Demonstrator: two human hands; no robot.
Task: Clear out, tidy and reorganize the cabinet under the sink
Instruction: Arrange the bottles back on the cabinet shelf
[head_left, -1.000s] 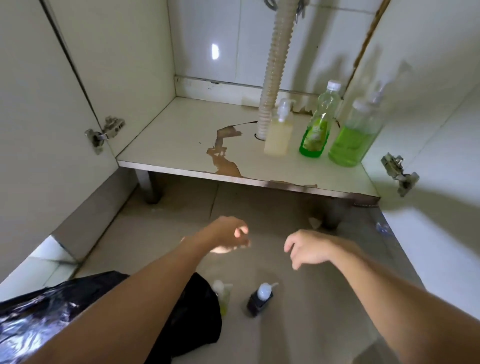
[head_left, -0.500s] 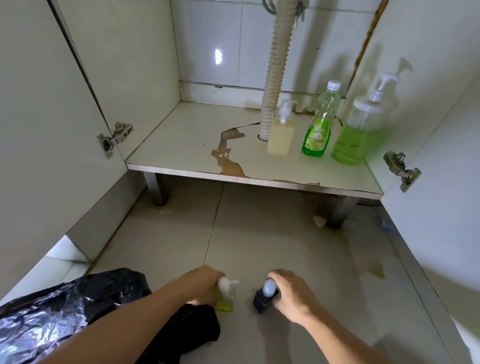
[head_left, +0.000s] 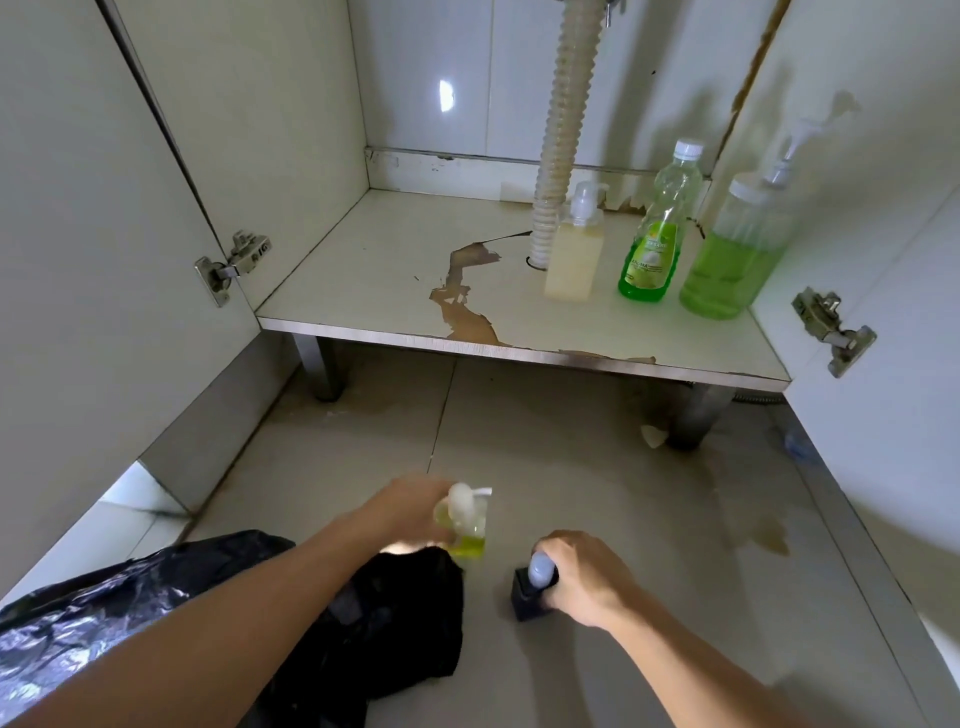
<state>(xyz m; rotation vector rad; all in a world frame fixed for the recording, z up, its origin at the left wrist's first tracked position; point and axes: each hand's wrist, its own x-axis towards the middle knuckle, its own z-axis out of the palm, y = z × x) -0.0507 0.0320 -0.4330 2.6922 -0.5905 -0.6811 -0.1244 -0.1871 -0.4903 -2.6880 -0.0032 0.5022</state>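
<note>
My left hand (head_left: 410, 512) grips a small clear pump bottle of yellow liquid (head_left: 465, 525), lifted slightly off the floor and blurred. My right hand (head_left: 584, 577) grips a small black pump bottle (head_left: 530, 592) with a pale top, standing on the floor tiles. In the open cabinet, three containers stand at the right of the peeling shelf (head_left: 389, 270): a pale yellow pump bottle (head_left: 574, 254), a green dish-soap bottle (head_left: 654, 244) and a large pump jar of green liquid (head_left: 732, 260).
A ribbed drain hose (head_left: 561, 130) drops through the shelf beside the pale bottle. A black plastic bag (head_left: 156, 603) lies on the floor under my left arm. Both cabinet doors stand open, with hinges (head_left: 234, 265) (head_left: 831, 327) at the sides. Metal legs (head_left: 322, 369) hold the shelf up.
Both hands came down from mid-air to the two small bottles on the floor and took hold of them. The yellow bottle now rises off the floor in my left hand.
</note>
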